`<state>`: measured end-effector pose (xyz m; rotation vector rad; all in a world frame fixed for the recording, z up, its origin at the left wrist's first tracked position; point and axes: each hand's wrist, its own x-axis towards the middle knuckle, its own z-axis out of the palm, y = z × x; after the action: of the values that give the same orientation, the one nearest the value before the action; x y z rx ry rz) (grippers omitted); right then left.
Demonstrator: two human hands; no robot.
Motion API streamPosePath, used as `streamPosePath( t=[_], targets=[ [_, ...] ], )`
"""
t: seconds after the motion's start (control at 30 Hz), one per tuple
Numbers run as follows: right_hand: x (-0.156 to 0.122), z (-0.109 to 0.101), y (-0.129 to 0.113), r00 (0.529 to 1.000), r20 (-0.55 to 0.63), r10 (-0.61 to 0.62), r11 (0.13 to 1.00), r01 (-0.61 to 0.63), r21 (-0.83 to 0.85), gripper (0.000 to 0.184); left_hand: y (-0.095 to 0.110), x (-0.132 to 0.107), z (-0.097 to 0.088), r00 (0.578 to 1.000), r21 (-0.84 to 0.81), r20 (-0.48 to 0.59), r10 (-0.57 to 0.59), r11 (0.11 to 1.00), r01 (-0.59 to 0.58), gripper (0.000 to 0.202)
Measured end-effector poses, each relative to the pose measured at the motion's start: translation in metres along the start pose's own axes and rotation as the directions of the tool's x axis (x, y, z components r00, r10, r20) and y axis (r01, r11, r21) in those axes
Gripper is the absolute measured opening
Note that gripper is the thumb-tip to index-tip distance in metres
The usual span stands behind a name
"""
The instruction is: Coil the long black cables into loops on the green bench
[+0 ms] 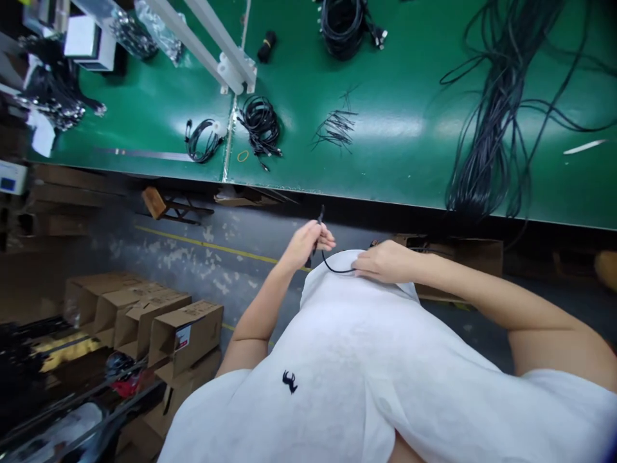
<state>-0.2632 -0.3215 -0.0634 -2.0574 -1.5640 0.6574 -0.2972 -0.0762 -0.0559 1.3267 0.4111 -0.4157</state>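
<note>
A thin black cable (337, 271) bows downward between my two hands, in front of the white shirt and short of the table's edge. My left hand (308, 242) is closed on the cable, and a dark end of it sticks up past the fingertips. Against the shirt, my right hand (383, 262) has its fingers pressed together on the cable's other stretch. Part of the cable is hidden behind the right fingers. On the green table (395, 173) ahead of the hands lies a scatter of short black ties (337, 127).
A large bundle of long black cables (496, 141) hangs near the table edge at right. Coiled cables (260, 125) and a yellow rubber band (242, 156) lie left. A white metal post (212, 38) stands behind them. Cardboard boxes (186, 334) and a stool (166, 204) occupy the floor.
</note>
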Motion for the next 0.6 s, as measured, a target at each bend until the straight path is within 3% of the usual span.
streamPosePath(
  t=[0.07, 0.13, 0.27, 0.33, 0.37, 0.43, 0.47, 0.5, 0.53, 0.6],
  targets=[
    [0.02, -0.023, -0.005, 0.998, -0.066, 0.01, 1.0, -0.008, 0.023, 0.03, -0.014, 0.0, 0.016, 0.984, 0.08, 0.174, -0.044, 0.996, 0.031, 0.039],
    [0.031, -0.039, 0.002, 0.987, -0.128, 0.101, 0.994, -0.095, 0.047, 0.028, -0.021, -0.002, 0.026, 0.952, 0.073, 0.298, -0.074, 0.996, 0.054, 0.039],
    [0.017, -0.047, 0.049, 0.961, -0.159, 0.229, 0.965, -0.202, 0.165, 0.035, -0.013, -0.01, 0.021, 0.914, -0.098, 0.381, -0.138, 0.977, 0.188, 0.038],
    [-0.009, -0.04, 0.087, 0.911, -0.235, 0.337, 0.933, -0.291, 0.212, 0.039, 0.0, -0.014, 0.006, 0.943, -0.259, 0.315, -0.109, 0.946, 0.196, 0.032],
    [-0.024, -0.033, 0.106, 0.856, -0.296, 0.425, 0.903, -0.377, 0.207, 0.04, 0.008, -0.016, -0.004, 0.972, -0.367, 0.226, -0.066, 0.918, 0.148, 0.028],
    [-0.053, -0.013, 0.134, 0.698, -0.399, 0.595, 0.79, -0.6, 0.127, 0.039, 0.023, -0.019, -0.025, 0.999, -0.558, -0.033, 0.02, 0.829, -0.035, 0.024],
    [-0.063, -0.001, 0.139, 0.687, -0.38, 0.62, 0.756, -0.652, 0.055, 0.037, 0.03, -0.019, -0.034, 0.987, -0.607, -0.155, 0.045, 0.784, -0.131, 0.025],
    [-0.069, 0.011, 0.137, 0.731, -0.31, 0.608, 0.763, -0.646, -0.027, 0.035, 0.034, -0.018, -0.04, 0.969, -0.622, -0.242, 0.054, 0.757, -0.198, 0.025],
    [-0.07, 0.022, 0.129, 0.81, -0.203, 0.551, 0.809, -0.578, -0.107, 0.033, 0.037, -0.016, -0.043, 0.958, -0.613, -0.283, 0.051, 0.758, -0.222, 0.023],
    [-0.06, 0.038, 0.096, 0.938, 0.006, 0.346, 0.92, -0.338, -0.199, 0.03, 0.034, -0.008, -0.041, 0.962, -0.532, -0.274, 0.025, 0.829, -0.173, 0.018]
  ],
)
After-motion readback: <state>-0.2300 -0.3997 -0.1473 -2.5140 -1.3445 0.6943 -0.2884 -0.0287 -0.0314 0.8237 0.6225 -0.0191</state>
